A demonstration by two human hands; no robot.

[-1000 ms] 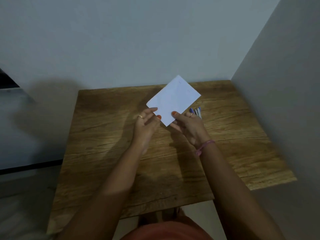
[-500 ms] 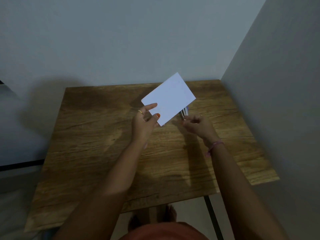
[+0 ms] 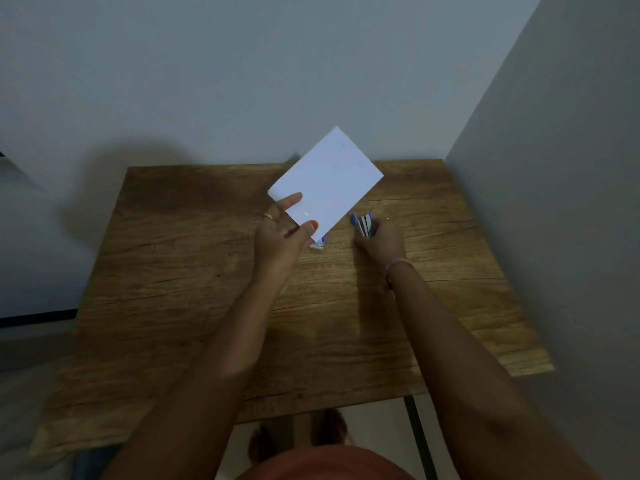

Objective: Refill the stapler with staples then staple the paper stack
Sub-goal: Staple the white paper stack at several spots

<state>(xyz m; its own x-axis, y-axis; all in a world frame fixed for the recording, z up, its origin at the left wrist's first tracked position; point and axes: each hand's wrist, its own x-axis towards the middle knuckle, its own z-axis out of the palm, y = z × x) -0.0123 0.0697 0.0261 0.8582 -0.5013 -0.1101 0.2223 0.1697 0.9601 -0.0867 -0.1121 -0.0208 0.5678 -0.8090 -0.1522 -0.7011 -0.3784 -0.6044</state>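
— Starting from the left: what did the left hand (image 3: pixel 282 233) have?
— It pinched the paper stack (image 3: pixel 327 180) by its near corner, thumb on top and fingers behind, and held it tilted up off the desk (image 3: pixel 180 258). Just below that corner a small white and blue thing (image 3: pixel 319 242) lay on the wood; I could not tell what it was.

— And to the right?
— The right hand (image 3: pixel 381 240) had curled its fingers round the stapler (image 3: pixel 364 225), low at the desk surface, just beside the stack.

— Which step was that, then?
— By my reading, the stapling. Whether the refill was done, the view did not show.

— What did the next move call for?
— Lifting the stapler and sliding a free corner of the paper squarely into its mouth before squeezing.
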